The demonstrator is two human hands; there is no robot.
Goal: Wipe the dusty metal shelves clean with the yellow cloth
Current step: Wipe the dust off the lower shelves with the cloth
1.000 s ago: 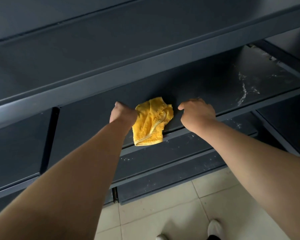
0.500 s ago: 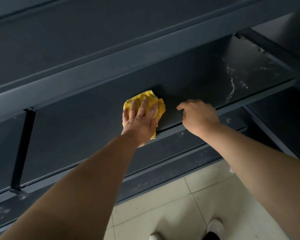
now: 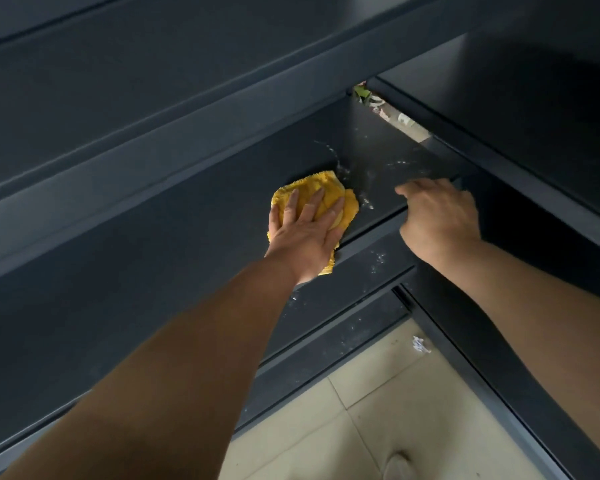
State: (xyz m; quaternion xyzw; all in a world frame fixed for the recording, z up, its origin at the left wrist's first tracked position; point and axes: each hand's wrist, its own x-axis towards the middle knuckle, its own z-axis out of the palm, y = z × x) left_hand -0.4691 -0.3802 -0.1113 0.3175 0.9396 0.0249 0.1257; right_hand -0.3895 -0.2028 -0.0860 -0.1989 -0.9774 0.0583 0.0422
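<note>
A crumpled yellow cloth (image 3: 328,192) lies on a dark metal shelf (image 3: 194,216). My left hand (image 3: 303,233) presses flat on the cloth with straight, spread fingers; part of the cloth hangs over the shelf's front edge below my wrist. White dust streaks (image 3: 343,168) mark the shelf just right of the cloth. My right hand (image 3: 437,216) rests on the shelf's front edge near its right end, fingers curled over the lip.
Another shelf (image 3: 153,81) overhangs close above. Lower shelves (image 3: 343,292) below carry white specks. A dark upright and side frame (image 3: 499,341) run down the right. Beige floor tiles (image 3: 378,410) with a scrap of white debris (image 3: 420,344) and my shoe (image 3: 397,464) lie below.
My left hand went from gripping the shelf edge beside the cloth to pressing on it, then slid it right toward the dust streaks. My right hand shifted right along the edge.
</note>
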